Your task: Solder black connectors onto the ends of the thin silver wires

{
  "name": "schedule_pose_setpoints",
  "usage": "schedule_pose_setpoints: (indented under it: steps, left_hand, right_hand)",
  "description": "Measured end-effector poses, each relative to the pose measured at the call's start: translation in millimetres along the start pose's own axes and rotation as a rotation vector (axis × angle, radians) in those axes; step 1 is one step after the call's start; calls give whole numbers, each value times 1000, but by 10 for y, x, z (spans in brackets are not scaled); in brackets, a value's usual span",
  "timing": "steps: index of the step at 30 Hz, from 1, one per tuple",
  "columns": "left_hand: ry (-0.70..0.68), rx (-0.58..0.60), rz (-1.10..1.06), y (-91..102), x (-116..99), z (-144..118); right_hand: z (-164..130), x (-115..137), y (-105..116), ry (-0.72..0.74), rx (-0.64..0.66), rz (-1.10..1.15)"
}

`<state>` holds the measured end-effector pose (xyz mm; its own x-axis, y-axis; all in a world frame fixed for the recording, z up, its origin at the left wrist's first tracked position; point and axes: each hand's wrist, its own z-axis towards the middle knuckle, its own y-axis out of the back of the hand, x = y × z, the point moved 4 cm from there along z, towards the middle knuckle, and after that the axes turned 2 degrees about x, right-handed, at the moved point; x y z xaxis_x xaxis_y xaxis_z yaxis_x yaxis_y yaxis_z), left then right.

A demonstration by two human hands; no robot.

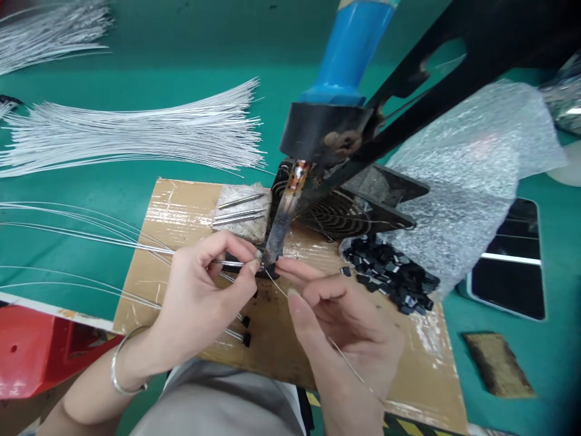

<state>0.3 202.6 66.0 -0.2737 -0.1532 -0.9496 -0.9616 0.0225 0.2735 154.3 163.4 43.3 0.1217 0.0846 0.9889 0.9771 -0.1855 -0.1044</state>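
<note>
Far wires: you have a big fan of thin white wires (136, 130) lying on the green surface (190, 79), and one more bunch (49, 27) in the top left corner.
Bubble wrap: a clear sheet (472, 163) lies on your right.
Phone: a dark phone (511, 266) lies flat, partly under the wrap.
Fan: a small black fan (345, 212) sits on the cardboard.
Red thing: a red plastic part (40, 351) shows at your lower left.
Brown pad: a small brown pad (497, 363) lies at your lower right.
</note>
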Motion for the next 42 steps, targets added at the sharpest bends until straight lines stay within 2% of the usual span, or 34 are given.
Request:
schedule_pose_setpoints:
  steps: [12,19,26,42]
  left_hand:
    - [-35,4,-4,22,-17,-19]
    - [-53,-3,-15,11,-21,-1]
    - [-59,0,9,19,-10,-16]
    - [-103,-22,65,26,-10,-28]
  right_hand:
    - [-2,-1,0,31,6,2]
    - [-15,23,-15,19,-45,-25]
    - [3,-5,-2,42,17,-24]
    - [-4,-6,-8,46,3,-23]
